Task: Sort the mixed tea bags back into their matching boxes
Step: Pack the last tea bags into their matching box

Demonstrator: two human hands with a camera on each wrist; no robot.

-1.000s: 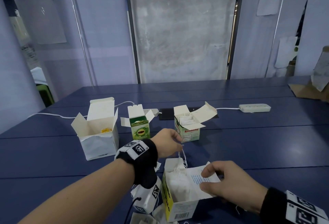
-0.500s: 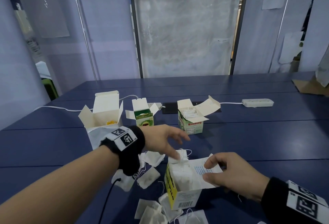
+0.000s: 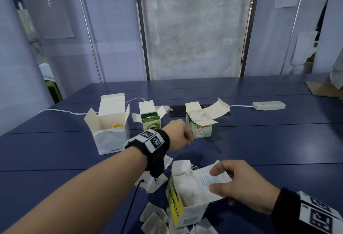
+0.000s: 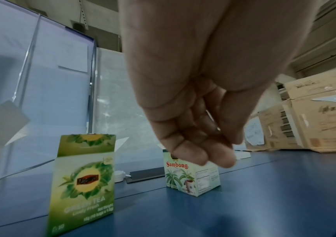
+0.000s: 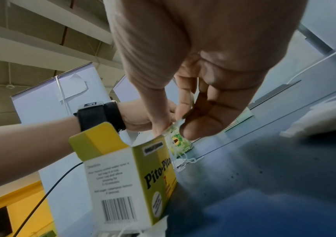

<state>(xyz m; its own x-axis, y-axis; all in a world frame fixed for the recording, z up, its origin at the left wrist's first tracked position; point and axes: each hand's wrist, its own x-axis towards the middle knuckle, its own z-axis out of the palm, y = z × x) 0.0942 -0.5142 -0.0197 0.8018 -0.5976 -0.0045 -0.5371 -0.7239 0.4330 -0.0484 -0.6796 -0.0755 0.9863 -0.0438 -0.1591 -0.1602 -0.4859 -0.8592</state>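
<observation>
The open yellow Pito-Pito box [image 3: 185,213] [image 5: 134,184] stands near me, stuffed with white tea bags [image 3: 185,187]. My right hand [image 3: 213,180] [image 5: 175,128] pinches its white printed flap between thumb and fingers. More loose tea bags [image 3: 154,217] lie around the box. My left hand [image 3: 187,139] [image 4: 215,157] hovers over the table just in front of the open Sambong box [image 3: 201,129] [image 4: 193,178], fingers loosely curled, with nothing visible in them. The green tea box [image 3: 151,124] [image 4: 83,181] stands to its left.
A larger open white box [image 3: 109,135] stands at the left of the blue table [image 3: 259,150]. Behind the boxes lie a black phone [image 3: 178,111], a white power strip [image 3: 269,105] and its cable. Cardboard [image 3: 323,88] sits at the far right.
My left hand has left the Pito-Pito box and moved forward toward the Sambong box, its fingers curling in. The right hand has kept its hold on the flap.
</observation>
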